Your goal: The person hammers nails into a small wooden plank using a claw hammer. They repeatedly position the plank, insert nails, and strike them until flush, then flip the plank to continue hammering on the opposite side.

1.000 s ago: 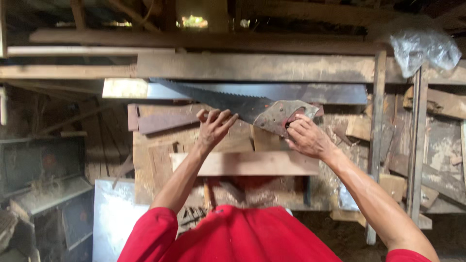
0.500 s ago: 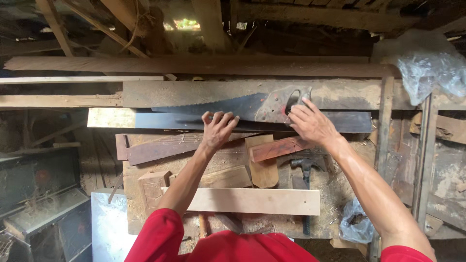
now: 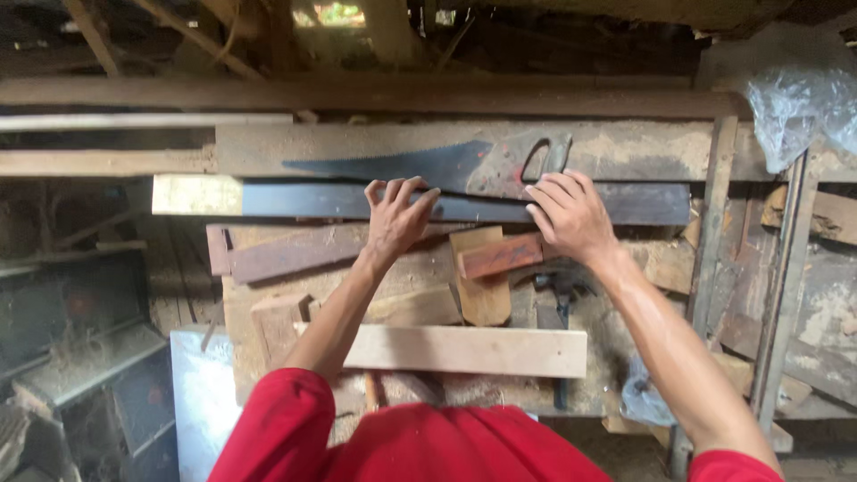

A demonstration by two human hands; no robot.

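A hand saw (image 3: 428,165) lies flat on the far side of the workbench (image 3: 625,147), its dark blade pointing left and tapering to a tip, teeth along the upper edge. Its worn handle, greyish with traces of red and an open grip hole, sits at the right end, just beyond the right hand (image 3: 571,214). Directly nearer than the saw runs a long dark plank (image 3: 643,203) with a pale yellowish left end.

The left hand (image 3: 395,217) rests with fingers spread and fingertips laid on the dark plank, just below the saw blade; it pinches nothing. The right hand lies flat with fingers together and extended, its tips on the plank's edge right below the saw handle, apart from the handle itself.

A second ago the right hand was clasped on the saw handle and the saw was held up at a slant in front of the shelf; half a second ago the saw was nearly down on the bench with the hand on the handle. Now the saw lies level and the hand is off it.

Nearer than the saw lie a reddish wood block (image 3: 500,256), a pale board (image 3: 473,350) and a hammer (image 3: 561,290). To the right of the saw, a crumpled clear plastic bag (image 3: 799,112) hangs high.
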